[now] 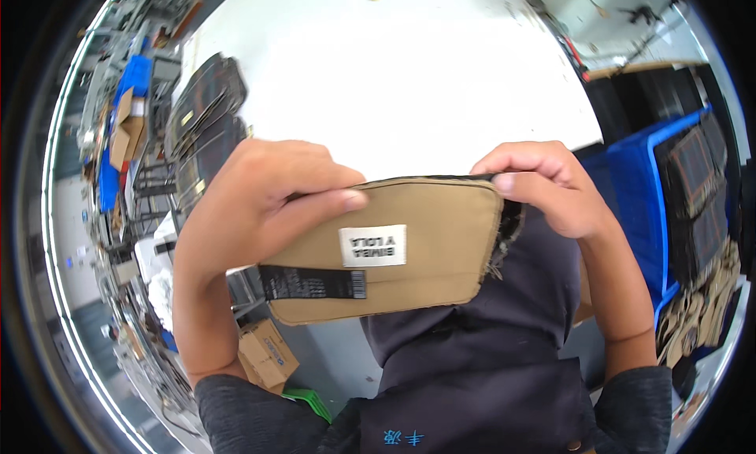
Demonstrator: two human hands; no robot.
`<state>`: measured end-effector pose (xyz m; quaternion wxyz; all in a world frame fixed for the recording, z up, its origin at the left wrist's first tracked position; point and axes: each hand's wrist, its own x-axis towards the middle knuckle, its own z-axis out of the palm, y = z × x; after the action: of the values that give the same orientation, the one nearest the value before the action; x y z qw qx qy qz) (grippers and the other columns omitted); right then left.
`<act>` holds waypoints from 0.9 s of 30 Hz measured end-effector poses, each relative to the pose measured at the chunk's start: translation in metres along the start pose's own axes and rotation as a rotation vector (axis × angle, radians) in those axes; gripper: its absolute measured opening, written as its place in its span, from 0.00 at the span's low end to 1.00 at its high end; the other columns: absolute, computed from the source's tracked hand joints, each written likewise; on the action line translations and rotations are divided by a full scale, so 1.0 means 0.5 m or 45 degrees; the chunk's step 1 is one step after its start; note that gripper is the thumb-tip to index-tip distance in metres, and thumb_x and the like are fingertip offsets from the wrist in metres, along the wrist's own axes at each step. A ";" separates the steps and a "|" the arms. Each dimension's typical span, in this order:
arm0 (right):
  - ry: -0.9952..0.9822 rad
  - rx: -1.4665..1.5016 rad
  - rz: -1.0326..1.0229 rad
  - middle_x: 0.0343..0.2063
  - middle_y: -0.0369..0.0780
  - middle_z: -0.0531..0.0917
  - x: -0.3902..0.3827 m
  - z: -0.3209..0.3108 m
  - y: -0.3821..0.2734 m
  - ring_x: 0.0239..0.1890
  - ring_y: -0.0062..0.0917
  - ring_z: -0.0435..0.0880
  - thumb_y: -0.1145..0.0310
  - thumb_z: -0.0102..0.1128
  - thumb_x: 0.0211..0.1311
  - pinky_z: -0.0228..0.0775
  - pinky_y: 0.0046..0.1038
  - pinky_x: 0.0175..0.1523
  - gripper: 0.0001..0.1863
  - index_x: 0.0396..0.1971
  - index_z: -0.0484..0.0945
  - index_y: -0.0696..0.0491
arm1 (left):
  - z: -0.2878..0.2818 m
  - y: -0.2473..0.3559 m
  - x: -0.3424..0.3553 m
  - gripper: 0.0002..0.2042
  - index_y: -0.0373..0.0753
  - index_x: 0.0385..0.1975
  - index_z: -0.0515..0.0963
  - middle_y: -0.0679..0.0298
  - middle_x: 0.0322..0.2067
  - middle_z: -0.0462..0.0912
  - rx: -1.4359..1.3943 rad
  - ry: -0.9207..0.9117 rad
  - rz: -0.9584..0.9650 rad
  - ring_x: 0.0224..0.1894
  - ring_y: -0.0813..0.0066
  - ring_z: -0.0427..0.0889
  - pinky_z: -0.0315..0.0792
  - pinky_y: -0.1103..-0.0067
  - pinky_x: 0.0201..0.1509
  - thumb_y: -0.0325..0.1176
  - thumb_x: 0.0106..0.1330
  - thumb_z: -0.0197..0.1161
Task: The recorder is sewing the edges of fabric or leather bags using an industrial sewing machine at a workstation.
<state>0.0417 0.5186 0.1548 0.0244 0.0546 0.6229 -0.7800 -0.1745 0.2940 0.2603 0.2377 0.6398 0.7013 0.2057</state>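
Observation:
Between my hands hangs a tan fabric pouch piece [429, 218] with rounded corners and dark stitching along its edges. A white woven label [372, 245] sits at its middle, and a black printed tag [315, 283] lies across its lower left. My left hand [268, 210] pinches the upper left edge between thumb and fingers. At the upper right corner, my right hand [543, 186] pinches the dark rim. Frayed dark threads [500, 245] stick out along the right side below it. The back of the piece is hidden.
A white table [409, 84] lies beyond my hands. Stacked dark plaid pieces [209, 100] sit at its left edge. On the right, a blue bin [642, 210] holds more plaid pieces, with tan fabric pieces [697, 320] beside it. A cardboard box [264, 353] stands low at left.

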 end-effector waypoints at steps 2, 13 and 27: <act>-0.025 0.039 -0.036 0.38 0.36 0.89 0.019 0.009 -0.015 0.40 0.18 0.84 0.66 0.53 0.79 0.75 0.23 0.50 0.16 0.49 0.86 0.61 | -0.007 0.000 0.008 0.06 0.33 0.36 0.87 0.57 0.22 0.81 -0.048 0.031 -0.021 0.24 0.66 0.80 0.70 0.73 0.29 0.27 0.65 0.71; -0.208 -0.472 -0.126 0.25 0.35 0.84 0.121 0.045 -0.118 0.28 0.13 0.76 0.63 0.61 0.77 0.70 0.24 0.34 0.14 0.39 0.86 0.59 | -0.062 -0.059 0.082 0.08 0.32 0.40 0.89 0.55 0.29 0.88 -0.442 -0.177 0.070 0.29 0.67 0.85 0.76 0.75 0.36 0.30 0.67 0.72; 0.321 -0.101 -0.296 0.30 0.36 0.89 0.261 0.032 -0.172 0.31 0.11 0.81 0.68 0.59 0.76 0.73 0.18 0.35 0.14 0.39 0.87 0.64 | -0.268 -0.165 0.246 0.14 0.34 0.44 0.88 0.66 0.37 0.90 -0.439 -0.095 -0.252 0.40 0.77 0.87 0.79 0.79 0.48 0.31 0.61 0.78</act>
<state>-0.0981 0.5260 0.2265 -0.1421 0.0785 0.6536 -0.7392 -0.3289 0.4107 0.3103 0.3887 0.5248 0.7057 0.2746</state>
